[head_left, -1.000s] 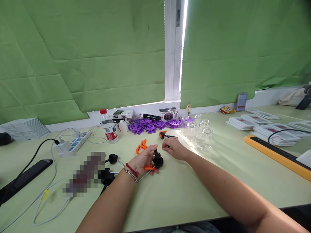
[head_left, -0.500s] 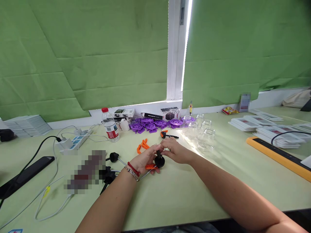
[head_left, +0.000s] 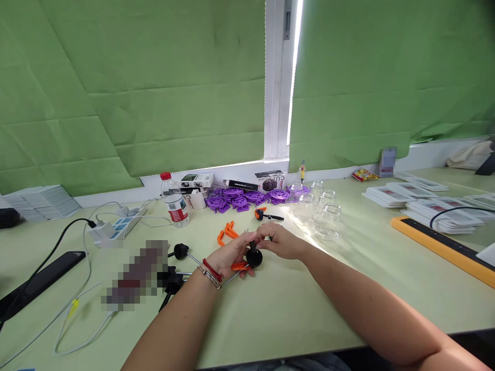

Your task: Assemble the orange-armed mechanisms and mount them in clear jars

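Both of my hands meet over the middle of the table. In my left hand (head_left: 232, 251) is a black round-ended part (head_left: 254, 258) with a metal rod and an orange piece (head_left: 240, 266) beside it. The fingers of my right hand (head_left: 281, 240) are pinched together at the upper stem of this black part; a small dark bit shows at the fingers, too small to name. Just beyond the hands lie loose orange hooked pieces (head_left: 231, 230) and a black-and-orange clamp-like piece (head_left: 268, 215). More black knobs on rods (head_left: 181, 251) lie left of my left wrist.
Purple plastic parts (head_left: 233, 198) are piled at the back, before small boxes (head_left: 196, 180). A red-capped bottle (head_left: 175, 202) stands left of them, clear glass jars (head_left: 326, 222) right. A power strip (head_left: 122, 229) and cables lie left; a yellow-black bar (head_left: 441, 250) and white stacks (head_left: 441, 214) right.
The fingers of my right hand have curled in and dropped slightly at the black part's stem. My left hand keeps its hold. The whole view has shifted a little.
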